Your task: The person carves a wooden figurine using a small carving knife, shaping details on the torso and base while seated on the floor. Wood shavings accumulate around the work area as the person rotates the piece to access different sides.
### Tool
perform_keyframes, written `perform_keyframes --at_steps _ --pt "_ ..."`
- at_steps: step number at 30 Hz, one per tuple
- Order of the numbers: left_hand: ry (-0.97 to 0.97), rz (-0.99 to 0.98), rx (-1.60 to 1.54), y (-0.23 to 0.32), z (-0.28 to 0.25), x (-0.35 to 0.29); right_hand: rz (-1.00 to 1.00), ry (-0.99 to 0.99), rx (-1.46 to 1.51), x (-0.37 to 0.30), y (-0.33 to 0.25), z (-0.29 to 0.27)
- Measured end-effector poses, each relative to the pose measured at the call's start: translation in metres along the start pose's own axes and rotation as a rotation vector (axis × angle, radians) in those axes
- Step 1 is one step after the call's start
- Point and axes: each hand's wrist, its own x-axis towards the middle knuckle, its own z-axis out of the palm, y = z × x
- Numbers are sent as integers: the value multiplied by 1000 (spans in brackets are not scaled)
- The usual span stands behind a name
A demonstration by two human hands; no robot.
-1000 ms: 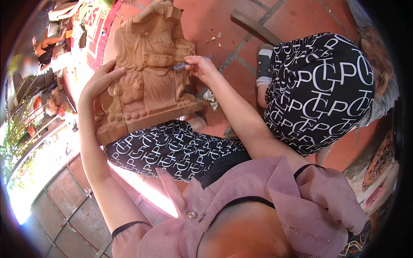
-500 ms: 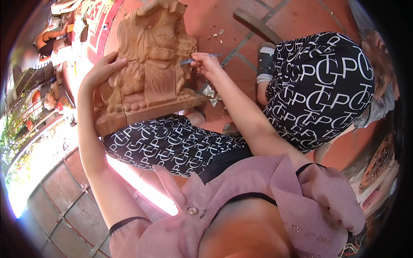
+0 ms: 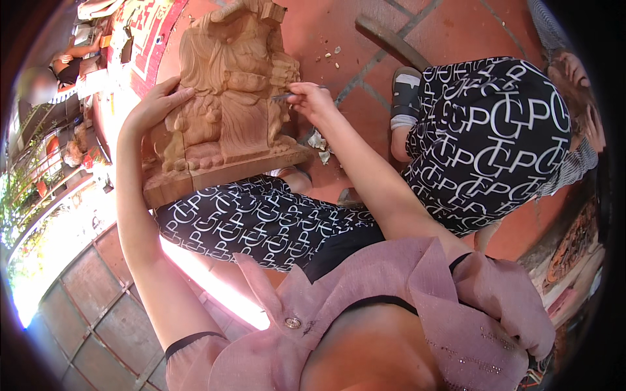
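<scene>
While the carving [image 3: 236,98] is touched by the spread left hand [image 3: 151,109], 1 tool [image 3: 281,97] is pinched by the right hand [image 3: 314,103].

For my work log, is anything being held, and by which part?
The right hand pinches a thin tool, seemingly near its middle. The left hand lies against the left side of the carved figure; whether it grips is unclear.

In view are the wearer's two hands [image 3: 151,109] [image 3: 313,101], one wooden statue [image 3: 242,124], one slim tool [image 3: 282,97] and one shirt button [image 3: 293,322].
</scene>
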Motion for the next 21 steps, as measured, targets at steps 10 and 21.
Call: perform_keyframes --at_steps 10,21 --pt "20 30 84 9 1 -4 -136 -117 -3 -14 -6 29" --pt "45 108 -8 -2 3 -1 39 -320 -165 -32 -29 40"
